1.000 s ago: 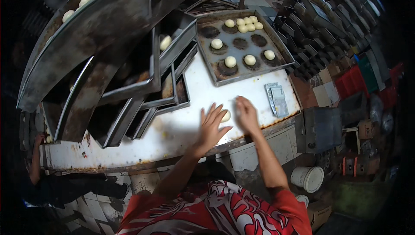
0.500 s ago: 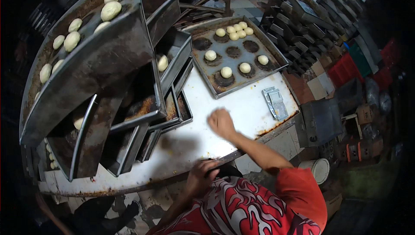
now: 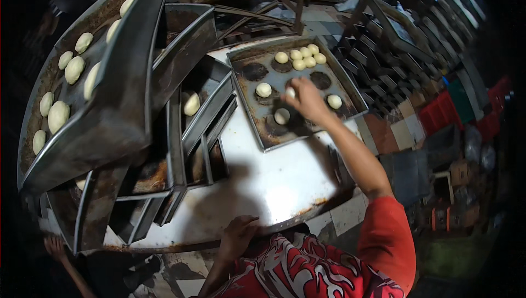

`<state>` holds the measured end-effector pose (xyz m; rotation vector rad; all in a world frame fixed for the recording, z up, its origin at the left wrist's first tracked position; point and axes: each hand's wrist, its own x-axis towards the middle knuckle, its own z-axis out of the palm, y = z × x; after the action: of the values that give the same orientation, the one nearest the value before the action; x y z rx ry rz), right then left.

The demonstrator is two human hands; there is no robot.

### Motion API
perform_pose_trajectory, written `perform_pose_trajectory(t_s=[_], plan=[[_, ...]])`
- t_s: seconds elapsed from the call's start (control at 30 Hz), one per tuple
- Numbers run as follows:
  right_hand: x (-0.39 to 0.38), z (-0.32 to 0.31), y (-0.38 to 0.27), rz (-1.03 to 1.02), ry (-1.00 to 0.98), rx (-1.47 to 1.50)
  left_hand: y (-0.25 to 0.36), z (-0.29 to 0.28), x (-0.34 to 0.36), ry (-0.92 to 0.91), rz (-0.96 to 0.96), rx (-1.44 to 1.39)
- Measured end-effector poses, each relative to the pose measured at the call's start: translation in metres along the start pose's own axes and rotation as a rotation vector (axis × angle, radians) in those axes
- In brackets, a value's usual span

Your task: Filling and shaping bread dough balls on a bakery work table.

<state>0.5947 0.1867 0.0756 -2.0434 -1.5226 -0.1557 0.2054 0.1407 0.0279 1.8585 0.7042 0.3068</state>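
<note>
My right hand point(image 3: 307, 98) reaches over a worn metal baking tray point(image 3: 249, 125), its fingers closed round a pale dough ball point(image 3: 290, 92) low over the middle of the tray. Nearby on the tray are a dough ball point(image 3: 263, 89) to the left, a shaded one point(image 3: 281, 116) in front and another point(image 3: 334, 101) to the right. A cluster of dough balls point(image 3: 304, 57) sits at the tray's far side. Close to the table's front edge, my left hand point(image 3: 239, 235) is loosely open, with nothing visible in it; part of it is in shadow.
Steep metal trays point(image 3: 109, 122) are stacked across the left of the white table point(image 3: 257, 183), some holding dough pieces point(image 3: 74, 70). Another person's hand point(image 3: 53, 246) shows at the lower left. Red crates point(image 3: 438, 117) and boxes stand on the floor to the right.
My right hand has moved from above the white tabletop forward over the tray, where a dough ball now shows in its fingers. My left hand stays by the table edge. The view has shifted.
</note>
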Motion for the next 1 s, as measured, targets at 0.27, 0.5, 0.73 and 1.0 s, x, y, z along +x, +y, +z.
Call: perform_pose_trajectory(t_s=[0.27, 0.5, 0.73, 1.0], plan=[[0.071, 0.076, 0.173, 0.07, -0.236, -0.064, 0.007, 0.053, 0.019, 0.277, -0.143, 0.009], [0.105, 0.05, 0.217, -0.362, -0.309, -0.73, 0.018, 0.064, -0.009, 0.589, -0.269, -0.253], [-0.076, -0.029, -0.038, -0.026, 0.091, 0.564, 0.049, 0.077, -0.043, 0.746, -0.141, -0.915], [-0.287, 0.004, -0.279, -0.877, -0.745, 1.14, 0.006, 0.042, -0.178, 0.833, -0.224, -0.817]])
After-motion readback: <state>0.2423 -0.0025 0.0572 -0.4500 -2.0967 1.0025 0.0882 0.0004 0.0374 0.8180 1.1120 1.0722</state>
